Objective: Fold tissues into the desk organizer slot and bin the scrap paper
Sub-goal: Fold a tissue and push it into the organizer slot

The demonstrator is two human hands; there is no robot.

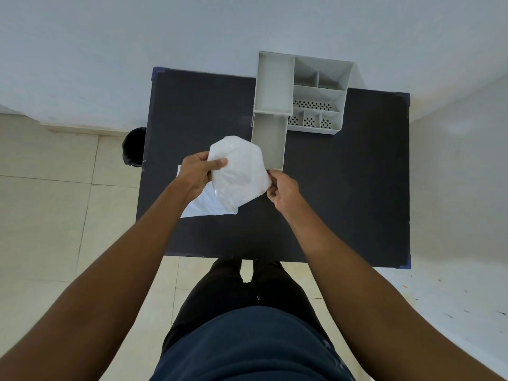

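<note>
A white tissue point(239, 171) is held up above the black table point(343, 188), spread between both hands. My left hand point(196, 174) pinches its left edge between thumb and fingers. My right hand point(283, 189) grips its right lower corner. Under the tissue a white sheet of paper point(204, 206) lies flat on the table, partly covered by my left wrist. The grey desk organizer point(275, 86) stands at the table's far side, with a long open slot point(270, 140) reaching toward me, just right of the tissue.
A black bin point(134, 147) stands on the tiled floor against the table's left edge. A white wall runs behind the table. The organizer has several small perforated compartments point(312, 114) on its right part. My legs are at the table's near edge.
</note>
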